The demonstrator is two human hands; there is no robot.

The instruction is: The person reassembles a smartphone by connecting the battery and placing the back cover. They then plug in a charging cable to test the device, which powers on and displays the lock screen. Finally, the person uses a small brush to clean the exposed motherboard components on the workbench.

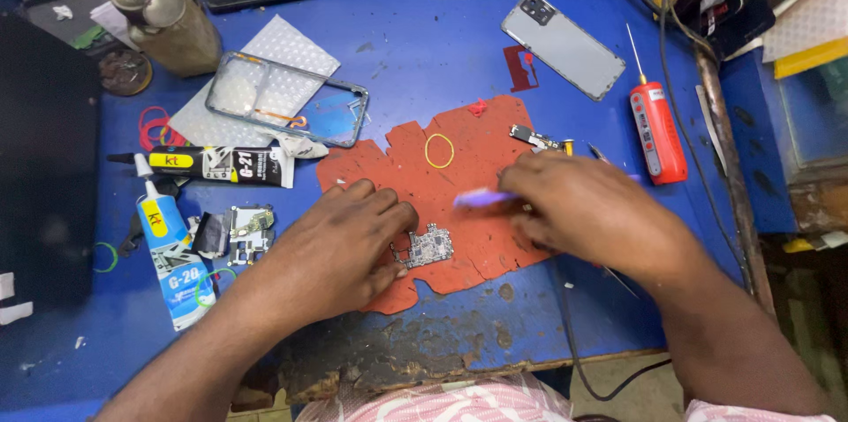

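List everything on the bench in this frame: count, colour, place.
small phone circuit board: 1, silver-grey, on the mat's near edge
heat-resistant work mat: 1, orange-red, bench centre
rubber band: 1, yellow, on the mat
purple tool: 1, blurred, at the right hand
electric screwdriver: 1, red, right of the mat
phone back cover: 1, grey, far right
clear phone frame: 1, transparent, left of the mat
glue tubes: 2, one black, one white-blue, left side
metal-capped bottle: 1, tan, far left
blue bench top: 1, worn near edge
left hand: 1, fingertips at the board
right hand: 1, on the mat, at the purple tool
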